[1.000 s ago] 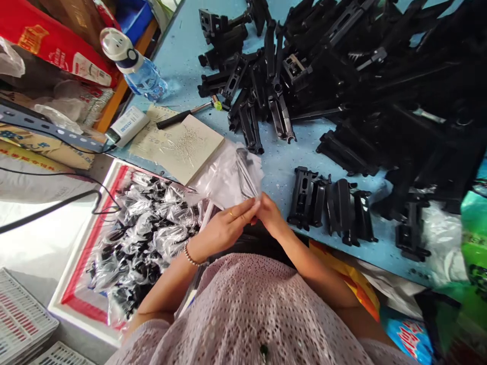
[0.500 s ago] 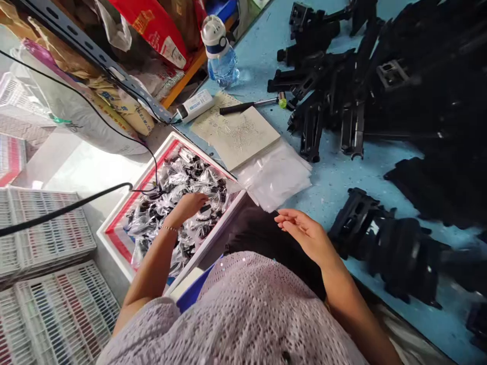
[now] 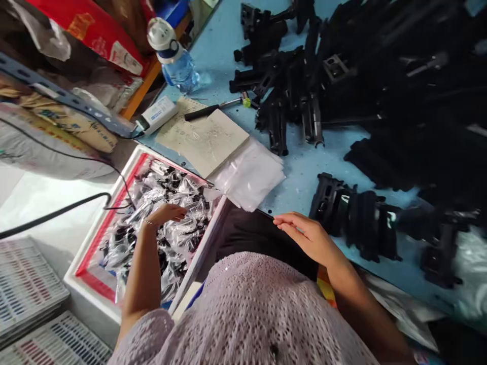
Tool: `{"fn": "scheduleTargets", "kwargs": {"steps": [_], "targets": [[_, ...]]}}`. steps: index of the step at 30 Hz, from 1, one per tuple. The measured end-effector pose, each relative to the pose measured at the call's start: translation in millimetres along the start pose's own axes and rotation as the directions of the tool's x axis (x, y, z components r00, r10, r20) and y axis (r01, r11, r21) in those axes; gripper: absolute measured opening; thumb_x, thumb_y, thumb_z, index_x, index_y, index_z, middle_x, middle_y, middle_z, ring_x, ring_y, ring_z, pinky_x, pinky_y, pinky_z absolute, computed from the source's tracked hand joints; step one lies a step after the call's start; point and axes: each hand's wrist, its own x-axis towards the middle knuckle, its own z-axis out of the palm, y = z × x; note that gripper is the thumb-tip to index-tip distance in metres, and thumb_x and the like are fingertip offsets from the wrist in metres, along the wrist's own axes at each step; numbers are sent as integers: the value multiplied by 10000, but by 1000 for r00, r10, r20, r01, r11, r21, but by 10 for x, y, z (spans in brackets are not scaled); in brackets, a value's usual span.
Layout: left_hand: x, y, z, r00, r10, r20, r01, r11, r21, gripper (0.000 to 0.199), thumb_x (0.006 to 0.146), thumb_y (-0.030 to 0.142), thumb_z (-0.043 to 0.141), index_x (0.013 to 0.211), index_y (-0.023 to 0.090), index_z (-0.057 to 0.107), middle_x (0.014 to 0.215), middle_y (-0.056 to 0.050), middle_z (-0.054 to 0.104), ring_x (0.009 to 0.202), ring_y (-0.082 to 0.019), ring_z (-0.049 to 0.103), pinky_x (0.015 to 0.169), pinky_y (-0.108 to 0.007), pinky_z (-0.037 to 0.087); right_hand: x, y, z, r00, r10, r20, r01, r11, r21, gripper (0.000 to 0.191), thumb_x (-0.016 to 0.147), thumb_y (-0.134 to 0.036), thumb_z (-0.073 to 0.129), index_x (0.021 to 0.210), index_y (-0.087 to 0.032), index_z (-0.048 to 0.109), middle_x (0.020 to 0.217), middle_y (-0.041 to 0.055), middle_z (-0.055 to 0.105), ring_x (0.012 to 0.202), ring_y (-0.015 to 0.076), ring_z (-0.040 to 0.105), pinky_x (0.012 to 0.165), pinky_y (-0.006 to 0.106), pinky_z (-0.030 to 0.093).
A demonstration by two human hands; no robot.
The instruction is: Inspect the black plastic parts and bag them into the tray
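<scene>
My left hand point(image 3: 166, 213) is over a white box point(image 3: 90, 295) lined with red along its inner edge. Its fingers are stretched out, and I see nothing held in them. Below it the box is filled with small black parts in clear plastic bags point(image 3: 180, 241). My right hand point(image 3: 304, 232) hovers at the front edge of the blue table point(image 3: 297, 190), fingers extended and nothing visible in them. Just beyond it lies a stack of clear flat bags point(image 3: 251, 172). To its right stands a row of black parts point(image 3: 353, 218).
A large heap of black parts point(image 3: 399, 106) covers the table's right side. A black-handled screwdriver point(image 3: 205, 112) rests by a beige pad point(image 3: 213, 142). Behind stand a blue water bottle point(image 3: 178, 71) and a white packet point(image 3: 158, 114). A black cable point(image 3: 57, 215) crosses the left; plastic trays point(image 3: 26, 284) sit below.
The view has swung to the right, so the table things appear further left. My left hand has drawn back a little over the box; my right hand stays near the table edge.
</scene>
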Motion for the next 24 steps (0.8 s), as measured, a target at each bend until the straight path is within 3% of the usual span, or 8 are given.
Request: {"fn": "scheduleTargets", "kwargs": {"steps": [1,3,6,9,12,15,20,24], "targets": [[-48,192,34,985,149,87,-141,985,-96,527,1008,562,517,1056,124,807,950,-132,803,824,-230,765,765,-349,640,-42,-38,-131,998,-39,-50,34,995,-98,257,1050,-373,556,1217,-272,723,1154,58,768,1027,205,751,967,387,607],[-151,645,102,859,489,152,-423,845,-328,563,1013,593,480,1144,147,798,949,-139,807,794,-222,765,725,-342,643,-109,-106,-423,980,-113,-161,57,947,-317,261,1062,-327,525,1220,-258,721,1151,64,763,1032,214,742,959,392,602],[-232,1469,282,657,735,-167,-740,587,-330,410,1014,460,564,1218,171,770,1028,-140,795,902,-233,756,840,-383,635,-162,-193,-824,954,-179,-242,-30,743,-669,289,1060,-235,488,1242,-217,712,1139,91,755,1034,244,727,929,413,591],[-118,2207,520,545,704,-455,-757,647,93,268,967,308,636,1133,156,781,1169,-174,750,1071,-300,704,962,-471,582,-172,-278,-1042,980,-119,-162,-94,443,-892,367,1010,-103,477,1295,-200,686,1162,118,736,1035,276,705,810,392,577],[135,2522,612,557,678,-479,-675,706,213,132,913,189,643,895,158,770,1019,-153,744,959,-283,689,850,-424,577,-158,-324,-1082,998,-27,-63,-53,272,-961,455,943,-3,466,1294,-199,678,1158,128,725,980,276,684,702,354,534],[311,2465,513,630,552,-546,-668,744,-18,116,810,207,753,727,180,678,820,-57,687,737,-181,635,719,-318,537,-40,-248,-1084,998,-68,15,29,202,-979,550,885,65,426,1326,-170,657,1352,174,659,1146,323,628,785,405,543],[366,2292,340,801,376,-466,-590,630,-505,201,773,355,768,790,186,662,689,1,656,614,-137,595,589,-263,479,521,47,-1197,956,-194,221,274,319,-907,443,979,-125,522,1405,-197,621,1487,150,587,1398,352,465,1036,514,480],[314,2245,338,703,394,-592,-692,568,-445,58,799,239,660,827,192,639,865,-41,744,788,-166,692,739,-297,558,887,153,-1255,934,-145,328,358,359,-862,539,919,-75,510,1441,-184,586,1473,140,601,1311,327,542,974,459,512]]}}
